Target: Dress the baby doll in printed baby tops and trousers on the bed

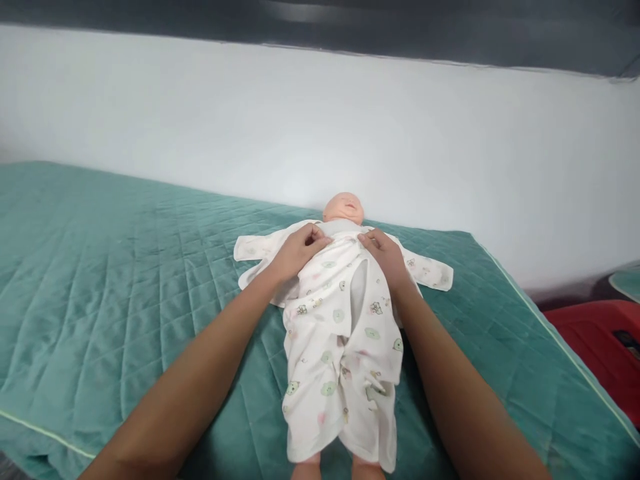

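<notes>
A baby doll [345, 208] lies on its back, head toward the wall and feet toward me. Printed white baby pants [327, 347] cover its legs and reach up to the chest, with a gap at the crotch. A white baby top [253, 247] is spread beneath the doll, its sleeves stretched out to both sides. My left hand [303, 248] pinches the waistband of the pants at the left of the chest. At the other side of the waistband, my right hand [384, 252] grips the cloth between thumb and fingers.
The doll lies on a green quilted bed cover [150, 267] with pale piping along its edges. Behind the bed rises a white wall [280, 120]. A red plastic object [593, 333], perhaps a stool, stands at the right beside the bed.
</notes>
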`<state>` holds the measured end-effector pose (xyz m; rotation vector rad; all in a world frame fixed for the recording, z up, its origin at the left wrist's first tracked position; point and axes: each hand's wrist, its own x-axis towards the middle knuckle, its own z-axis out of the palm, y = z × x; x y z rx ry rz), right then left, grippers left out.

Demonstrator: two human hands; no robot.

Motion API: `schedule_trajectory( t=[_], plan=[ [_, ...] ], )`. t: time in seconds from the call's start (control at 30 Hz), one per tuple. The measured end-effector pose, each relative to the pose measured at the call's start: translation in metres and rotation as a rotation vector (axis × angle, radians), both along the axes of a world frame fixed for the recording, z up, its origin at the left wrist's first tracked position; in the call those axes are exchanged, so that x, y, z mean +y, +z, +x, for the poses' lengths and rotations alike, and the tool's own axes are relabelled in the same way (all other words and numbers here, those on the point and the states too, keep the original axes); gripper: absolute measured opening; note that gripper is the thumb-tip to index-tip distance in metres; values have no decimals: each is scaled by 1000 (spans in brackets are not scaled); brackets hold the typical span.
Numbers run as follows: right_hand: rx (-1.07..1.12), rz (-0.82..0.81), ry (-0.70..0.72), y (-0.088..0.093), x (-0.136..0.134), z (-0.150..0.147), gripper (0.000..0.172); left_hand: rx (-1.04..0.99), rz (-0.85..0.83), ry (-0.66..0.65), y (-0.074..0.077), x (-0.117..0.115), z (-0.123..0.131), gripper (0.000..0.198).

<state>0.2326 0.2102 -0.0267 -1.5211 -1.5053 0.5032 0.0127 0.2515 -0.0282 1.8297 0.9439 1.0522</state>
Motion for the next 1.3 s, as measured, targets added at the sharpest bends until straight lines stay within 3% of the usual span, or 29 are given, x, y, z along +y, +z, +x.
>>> schedule_trajectory(
  t=[0.1,0.23,0.43,0.63,0.73,0.93,1.1,1.2,1.3],
  plan=[
    [89,-35,84,1,-7,4,36,11,-38,-95,7,-2,-7,32],
    [122,-110,201,9,-12,10,37,84,-1,-125,15,-1,-11,35],
    [-39,-142,248,23,-11,14,43,271,131,-140,28,-3,-12,35],
    [49,-242,312,27,-19,19,43,379,220,-93,27,-5,-14,34],
    [86,-194,342,22,-19,25,35,344,240,-59,23,-6,-16,26],
    [-120,143,263,9,-7,26,22,209,157,-30,17,-2,-18,23],
    [-148,96,282,8,-3,18,26,49,-75,-52,16,5,-15,27],
    [-143,52,258,9,-2,14,26,51,-71,-32,15,11,-12,28],
    [-185,26,146,7,3,12,25,133,-2,15,13,20,-9,29]
  ],
)
